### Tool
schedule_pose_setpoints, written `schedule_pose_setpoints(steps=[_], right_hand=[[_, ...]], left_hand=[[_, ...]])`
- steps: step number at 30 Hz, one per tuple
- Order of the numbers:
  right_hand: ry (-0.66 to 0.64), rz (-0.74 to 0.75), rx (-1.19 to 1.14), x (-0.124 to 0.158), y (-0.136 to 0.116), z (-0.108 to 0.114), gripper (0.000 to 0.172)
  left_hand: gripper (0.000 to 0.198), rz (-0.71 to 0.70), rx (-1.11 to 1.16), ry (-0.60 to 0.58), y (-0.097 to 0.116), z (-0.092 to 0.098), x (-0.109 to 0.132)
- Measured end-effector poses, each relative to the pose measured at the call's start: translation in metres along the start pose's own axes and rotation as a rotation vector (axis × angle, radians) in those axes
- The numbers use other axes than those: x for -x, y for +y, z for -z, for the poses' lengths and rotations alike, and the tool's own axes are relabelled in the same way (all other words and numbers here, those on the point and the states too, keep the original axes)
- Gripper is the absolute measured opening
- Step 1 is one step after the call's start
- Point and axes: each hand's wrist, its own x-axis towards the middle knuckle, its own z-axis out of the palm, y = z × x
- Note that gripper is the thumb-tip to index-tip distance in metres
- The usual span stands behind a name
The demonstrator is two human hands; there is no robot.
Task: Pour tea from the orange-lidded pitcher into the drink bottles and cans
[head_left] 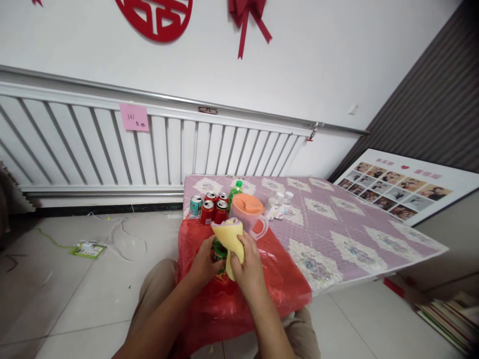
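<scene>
My left hand [204,262] is wrapped round a green drink can [219,251], held over a red plastic bag [269,279] on the near corner of the table. My right hand [249,264] grips a yellow cloth [230,237], which covers the top of that can. Only part of the can shows between my hands. Just behind stand several drink cans [209,206], a green bottle [235,191] and a clear jug with an orange lid [249,212].
The table has a purple patterned cloth [337,224]. A white radiator [112,149] with a pink note [133,117] lines the wall. A power strip [88,248] and cables lie on the floor at the left. A photo board [396,187] and books [449,314] sit at the right.
</scene>
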Motion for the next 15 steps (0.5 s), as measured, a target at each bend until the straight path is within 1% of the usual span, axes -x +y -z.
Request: schedule_pose_setpoints(steps=[3, 6, 10, 13, 15], right_hand=[[0.019, -0.016, 0.038, 0.019, 0.002, -0.008, 0.044], [0.003, -0.049, 0.073, 0.036, 0.007, -0.009, 0.047], [-0.063, -0.093, 0.068, 0.051, 0.014, -0.004, 0.048], [-0.140, -0.121, 0.051, 0.059, 0.020, 0.004, 0.045], [-0.163, -0.142, 0.040, 0.062, 0.024, 0.010, 0.044]], left_hand=[[0.071, 0.039, -0.001, -0.024, 0.004, 0.002, 0.000], [0.073, 0.017, -0.015, -0.047, 0.003, 0.004, -0.001], [0.071, -0.071, -0.034, -0.062, 0.001, 0.006, -0.003], [0.069, -0.076, -0.058, -0.068, 0.004, 0.007, -0.003], [0.067, -0.088, -0.102, -0.053, 0.006, 0.007, -0.002]])
